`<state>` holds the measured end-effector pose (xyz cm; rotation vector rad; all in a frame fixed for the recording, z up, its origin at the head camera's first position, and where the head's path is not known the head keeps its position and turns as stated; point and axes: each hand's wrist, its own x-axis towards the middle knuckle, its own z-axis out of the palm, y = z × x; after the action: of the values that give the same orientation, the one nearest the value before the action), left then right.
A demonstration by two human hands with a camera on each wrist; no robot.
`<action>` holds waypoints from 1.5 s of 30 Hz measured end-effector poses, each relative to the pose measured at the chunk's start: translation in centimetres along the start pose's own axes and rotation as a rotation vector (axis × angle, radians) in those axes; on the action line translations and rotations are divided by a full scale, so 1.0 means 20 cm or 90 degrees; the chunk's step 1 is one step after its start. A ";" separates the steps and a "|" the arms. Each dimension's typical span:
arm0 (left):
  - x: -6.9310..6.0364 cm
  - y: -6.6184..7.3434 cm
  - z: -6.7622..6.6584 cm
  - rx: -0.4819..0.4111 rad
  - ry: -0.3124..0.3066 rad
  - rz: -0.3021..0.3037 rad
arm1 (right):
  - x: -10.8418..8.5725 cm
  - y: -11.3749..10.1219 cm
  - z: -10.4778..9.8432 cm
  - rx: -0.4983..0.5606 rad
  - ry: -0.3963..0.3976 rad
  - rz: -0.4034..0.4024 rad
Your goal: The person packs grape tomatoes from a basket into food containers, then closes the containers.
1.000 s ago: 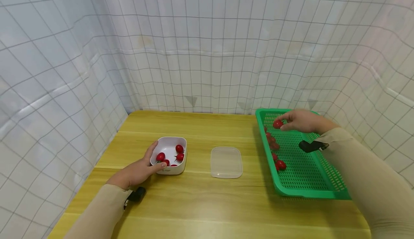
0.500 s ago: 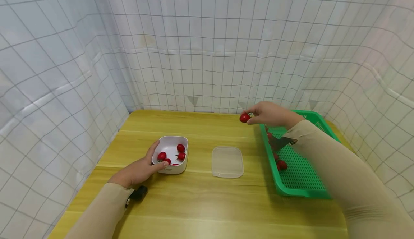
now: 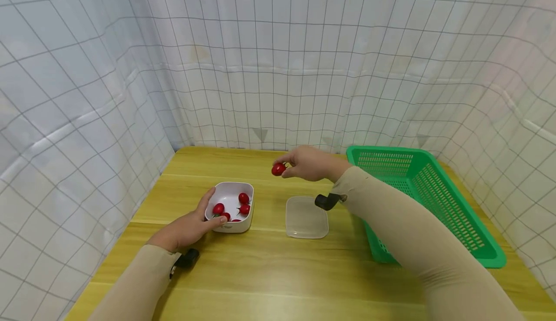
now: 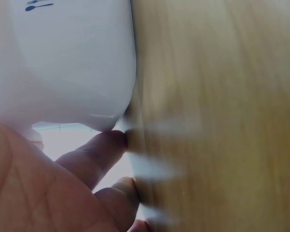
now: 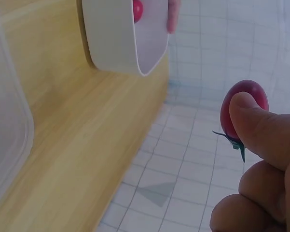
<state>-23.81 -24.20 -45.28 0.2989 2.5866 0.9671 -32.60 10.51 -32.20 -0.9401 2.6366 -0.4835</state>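
Right grip [image 3: 310,164] pinches a red tomato [image 3: 278,169] (green stem on) above the bench [image 3: 278,272], right of the white box [image 3: 238,227]. Left grip [image 3: 184,230] clasps that box; other tomatoes [image 3: 244,198] inside.

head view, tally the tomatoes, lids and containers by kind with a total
Tomatoes: 6 in view (1 in the right hand, 5 in the white box, one of them only a sliver)
Clear lid: 1
Containers: 2 (the white box and the green basket)
Total: 9 in view; the right sleeve hides part of the basket, so more tomatoes there can't be ruled out.
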 end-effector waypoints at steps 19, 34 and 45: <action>0.00 0.00 0.00 -0.012 -0.013 -0.009 | 0.24 -0.25 0.32 -0.087 -0.002 -0.089; 0.00 -0.01 0.00 -0.013 -0.013 -0.006 | 0.27 -0.34 0.37 -0.077 -0.013 -0.090; 0.00 0.00 0.00 -0.010 -0.010 -0.002 | 0.29 -0.34 0.39 -0.075 -0.020 -0.102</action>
<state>-23.79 -24.21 -45.25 0.2962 2.5641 0.9787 -30.14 0.19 -37.33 -1.1919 2.5975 -0.3498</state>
